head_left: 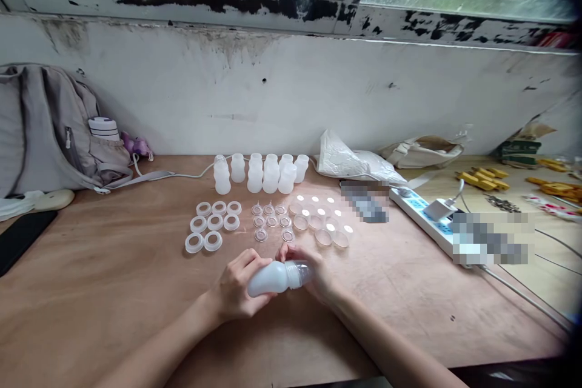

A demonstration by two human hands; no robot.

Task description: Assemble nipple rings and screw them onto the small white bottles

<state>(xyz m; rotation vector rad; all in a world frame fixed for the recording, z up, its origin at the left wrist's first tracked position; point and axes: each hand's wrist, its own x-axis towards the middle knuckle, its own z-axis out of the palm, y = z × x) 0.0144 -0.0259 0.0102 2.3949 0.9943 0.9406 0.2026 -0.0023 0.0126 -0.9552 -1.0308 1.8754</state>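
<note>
A small white plastic bottle [270, 279] lies sideways between both hands, just above the wooden table [113, 291]. My left hand [234, 291] is closed around its body. My right hand [309, 270] is closed on the clear cap end [300, 273] of the same bottle. Beyond the hands lie several white rings [213, 224], several small clear teats [271, 220] and several clear round caps [321, 221]. Behind those stands a row of several white bottles [259, 173].
A grey backpack [50, 133] leans on the wall at the left, with a black flat object [20, 236] in front of it. A white plastic bag [350, 160], a cloth pouch [422, 151], a white power strip [431, 221] with cables and yellow parts [488, 179] lie at the right.
</note>
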